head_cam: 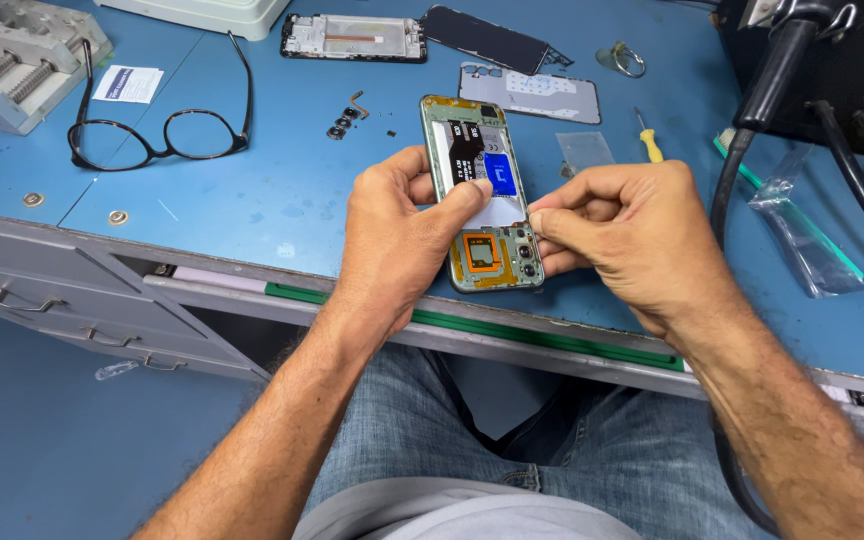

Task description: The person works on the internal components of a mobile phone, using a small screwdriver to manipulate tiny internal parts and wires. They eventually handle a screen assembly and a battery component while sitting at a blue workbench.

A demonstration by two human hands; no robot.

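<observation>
Over the front edge of the blue workbench, the left hand grips the opened phone by its sides, thumb pressed on the battery. The right hand pinches something small at its edge. Light, stiff, probably fragile inside; best held by the frame.

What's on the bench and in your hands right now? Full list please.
opened phone: 1, green frame, held over bench edge
eyeglasses: 1, black, bench left
phone frame: 1, black, far centre
dark panel: 1, far centre
back cover: 1, grey, behind phone
screwdriver: 1, yellow handle, right
plastic bag: 1, clear, right
bench: 1, blue
left hand: grip on phone
right hand: pinching at phone's edge
</observation>
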